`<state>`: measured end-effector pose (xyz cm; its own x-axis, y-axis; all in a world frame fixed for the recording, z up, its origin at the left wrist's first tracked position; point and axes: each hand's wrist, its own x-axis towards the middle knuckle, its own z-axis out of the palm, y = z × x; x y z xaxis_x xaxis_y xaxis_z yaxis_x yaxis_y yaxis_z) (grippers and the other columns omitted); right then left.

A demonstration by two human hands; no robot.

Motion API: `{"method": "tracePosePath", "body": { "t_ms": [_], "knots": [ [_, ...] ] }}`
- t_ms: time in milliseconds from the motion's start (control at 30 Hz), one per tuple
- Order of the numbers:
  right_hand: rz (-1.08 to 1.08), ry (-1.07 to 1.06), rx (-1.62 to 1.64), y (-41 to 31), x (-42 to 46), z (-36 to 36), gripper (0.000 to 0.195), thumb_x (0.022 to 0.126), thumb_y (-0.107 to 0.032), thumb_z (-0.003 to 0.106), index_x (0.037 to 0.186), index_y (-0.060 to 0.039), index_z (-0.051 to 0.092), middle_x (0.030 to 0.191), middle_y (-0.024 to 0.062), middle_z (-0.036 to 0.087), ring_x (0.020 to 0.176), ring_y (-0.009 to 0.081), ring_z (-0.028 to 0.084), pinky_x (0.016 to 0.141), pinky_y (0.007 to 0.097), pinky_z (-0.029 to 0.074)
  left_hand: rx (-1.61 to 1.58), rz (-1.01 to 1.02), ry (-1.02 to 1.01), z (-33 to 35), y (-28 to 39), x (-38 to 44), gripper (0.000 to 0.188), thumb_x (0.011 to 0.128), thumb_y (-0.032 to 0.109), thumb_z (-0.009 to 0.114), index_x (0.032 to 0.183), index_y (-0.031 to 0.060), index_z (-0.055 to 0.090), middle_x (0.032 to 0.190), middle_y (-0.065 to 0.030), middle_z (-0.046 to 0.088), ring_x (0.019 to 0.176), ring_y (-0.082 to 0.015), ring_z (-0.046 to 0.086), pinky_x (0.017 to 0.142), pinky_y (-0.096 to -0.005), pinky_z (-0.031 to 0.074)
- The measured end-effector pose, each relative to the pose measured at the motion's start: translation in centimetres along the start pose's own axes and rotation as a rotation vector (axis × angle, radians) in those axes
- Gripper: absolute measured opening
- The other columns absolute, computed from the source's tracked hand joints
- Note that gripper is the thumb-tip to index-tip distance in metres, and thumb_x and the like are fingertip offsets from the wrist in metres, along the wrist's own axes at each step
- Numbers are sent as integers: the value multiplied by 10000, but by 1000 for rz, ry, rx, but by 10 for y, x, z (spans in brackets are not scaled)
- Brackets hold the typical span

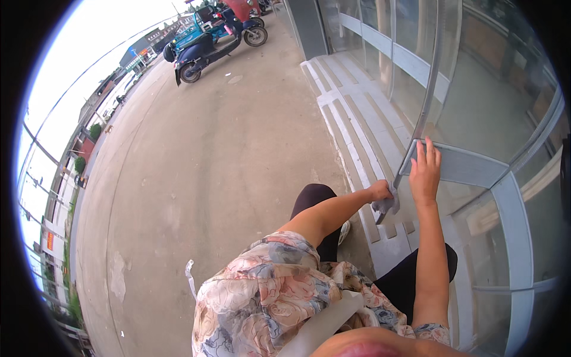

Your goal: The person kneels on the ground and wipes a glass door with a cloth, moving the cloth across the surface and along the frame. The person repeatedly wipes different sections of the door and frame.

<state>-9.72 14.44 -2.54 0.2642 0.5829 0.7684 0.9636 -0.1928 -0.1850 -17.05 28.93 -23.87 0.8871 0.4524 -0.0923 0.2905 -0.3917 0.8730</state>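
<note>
My left hand [380, 190] is closed around a grey cloth [387, 203], which presses against the lower metal edge of a glass door [398, 175]. Part of the cloth bunches out below my fist. Higher on the same door, my right hand [426, 172] lies against the end of its metal crossbar [473, 163], with the fingers pointing up and nothing held in them. The door leaf stands swung out over pale steps [357, 120]. My bent knees, in black trousers, are on either side of my left forearm and hand.
Fixed glass panels with metal rails [519, 236] run along the right. A grey pillar [308, 29] rises at the far end of the steps. On the concrete ground [200, 169], a dark blue scooter [209, 53] is parked near a teal vehicle [189, 33].
</note>
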Motion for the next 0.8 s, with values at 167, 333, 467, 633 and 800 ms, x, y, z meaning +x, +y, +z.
{"method": "tracePosePath", "body": {
  "t_ms": [167,333,467,633,800],
  "knots": [
    [-243,-188,155,-15,-16,19,393,758,63,572,1142,-22,578,1363,130,455,1024,328,544,864,400,468,43,-57,119,-9,18,-25,298,646,235,709,789,-25,691,750,-215,660,711,-313,668,665,-397,518],
    [-318,-535,-195,-18,-19,41,298,796,-58,555,1087,-65,614,1382,105,460,833,259,608,716,382,508,-200,-94,308,-19,48,-42,199,685,108,651,826,-29,680,739,-160,672,693,-249,656,659,-364,519],
    [-502,-507,-369,-11,2,49,162,800,-110,565,938,-67,637,1178,137,546,718,248,637,627,369,521,-311,26,286,-21,34,-46,197,740,66,620,901,-42,656,780,-87,674,732,-167,627,690,-337,509],
    [-466,-553,-339,2,5,74,86,766,-103,594,813,-50,643,915,127,548,629,257,650,577,357,526,-256,29,275,-24,40,-38,185,806,134,621,899,-23,651,771,-73,665,711,-155,606,687,-328,499],
    [-444,-633,-304,0,-5,73,67,754,-93,601,785,-49,641,920,128,568,646,261,656,588,359,533,-216,113,347,-32,71,-52,180,802,144,625,852,-29,635,730,-180,627,652,-187,586,633,-367,480]
  ]
}}
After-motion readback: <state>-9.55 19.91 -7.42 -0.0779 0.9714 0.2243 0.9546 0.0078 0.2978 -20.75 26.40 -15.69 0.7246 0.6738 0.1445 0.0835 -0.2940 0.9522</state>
